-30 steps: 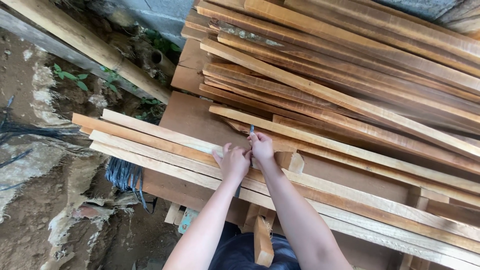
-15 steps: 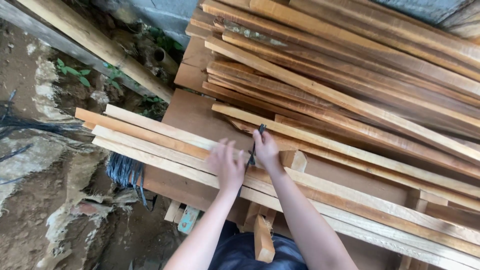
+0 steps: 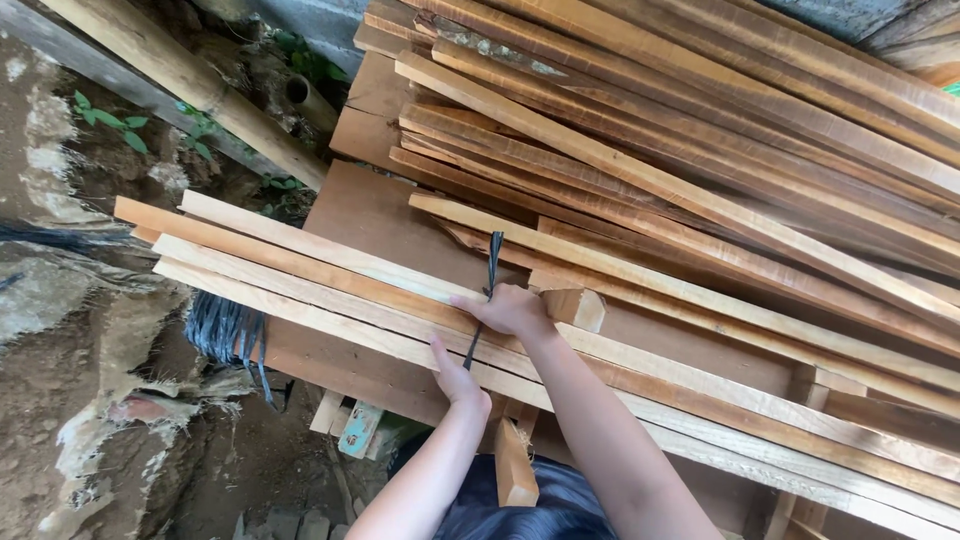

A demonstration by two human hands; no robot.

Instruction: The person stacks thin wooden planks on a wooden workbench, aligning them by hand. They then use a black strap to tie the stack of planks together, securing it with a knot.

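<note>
- On top of the bundle of long planks (image 3: 300, 262), right hand (image 3: 512, 310) pressed down, fingers closed on a dark strap (image 3: 492, 262).
- Strap ran across the planks, tail poking up past the knuckles, lower part dropping toward the left hand (image 3: 458, 380).
- Left hand lay at the near plank edge, thumb out; couldn't tell if it gripped the strap.
- Planks' long axis ran left to right, sloping down to the right; strap crossed it.
- Right hand nearer the strap's free end.
- Bigger timber stack (image 3: 700, 130) lay behind.

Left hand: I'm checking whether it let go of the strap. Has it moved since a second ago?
Yes. The left hand slid off the strap toward the slats' near edge.
</note>
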